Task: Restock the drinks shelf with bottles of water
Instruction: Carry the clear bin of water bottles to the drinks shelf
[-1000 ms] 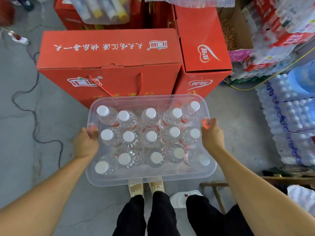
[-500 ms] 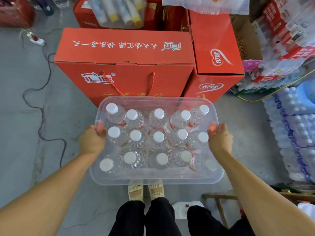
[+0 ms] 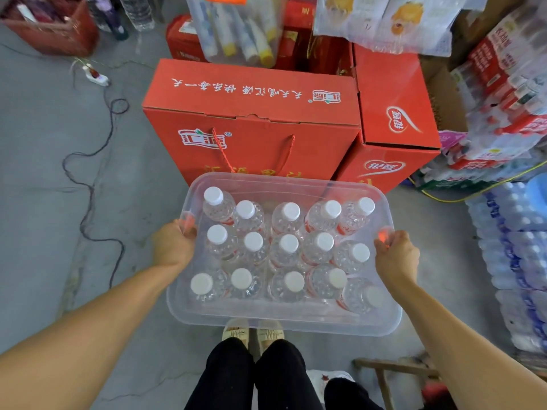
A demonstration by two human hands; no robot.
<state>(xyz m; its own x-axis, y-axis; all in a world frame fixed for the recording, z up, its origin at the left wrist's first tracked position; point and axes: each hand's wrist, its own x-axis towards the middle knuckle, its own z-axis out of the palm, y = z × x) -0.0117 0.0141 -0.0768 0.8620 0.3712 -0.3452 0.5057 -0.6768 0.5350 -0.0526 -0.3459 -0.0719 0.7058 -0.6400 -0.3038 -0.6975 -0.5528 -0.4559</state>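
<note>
Left hand (image 3: pixel 174 242) and right hand (image 3: pixel 396 255) each grip a side rim of a clear tub (image 3: pixel 284 319) packed with upright water bottles (image 3: pixel 288 247), carried above the floor (image 3: pixel 59 217). Tilting could topple bottles; the flexible rim might slip.

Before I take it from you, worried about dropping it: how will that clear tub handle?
Probably heavy: the tub holds fifteen full-looking bottles. Its thin walls may flex. Both hands, left and right, grip the rim.
</note>
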